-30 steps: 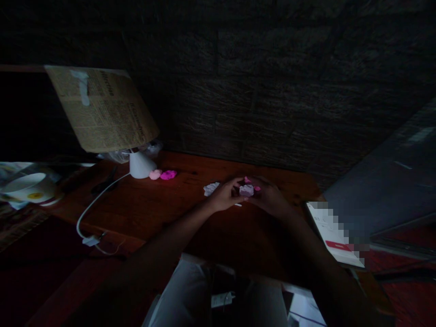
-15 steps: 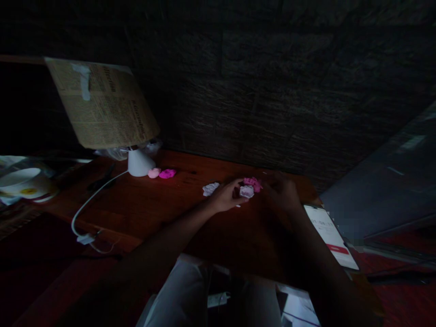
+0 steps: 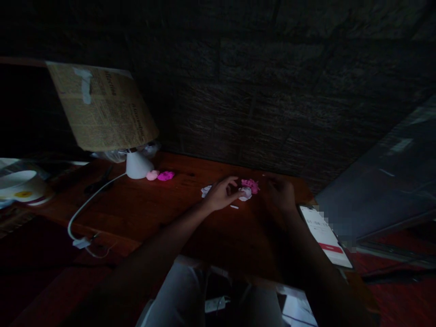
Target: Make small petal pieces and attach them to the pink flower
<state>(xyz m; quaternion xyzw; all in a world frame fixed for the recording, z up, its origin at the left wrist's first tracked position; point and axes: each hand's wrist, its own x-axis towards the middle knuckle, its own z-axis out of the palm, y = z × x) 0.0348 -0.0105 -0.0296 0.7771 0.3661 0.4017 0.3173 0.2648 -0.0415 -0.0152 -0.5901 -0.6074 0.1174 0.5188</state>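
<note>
A pale lump lies partly behind the left hand, whose thumb and fingers are apart. By its thumb tip sit a white lump and, beyond, a pink lump. The right hand is too dark to tell.

My left grip touches a pale crumpled lump; a pink clump lies beside that, toward my right grip.

lampshade: printed paper, matt | tabletop: wood, faint gloss | wall: rough, perhaps stone
</note>
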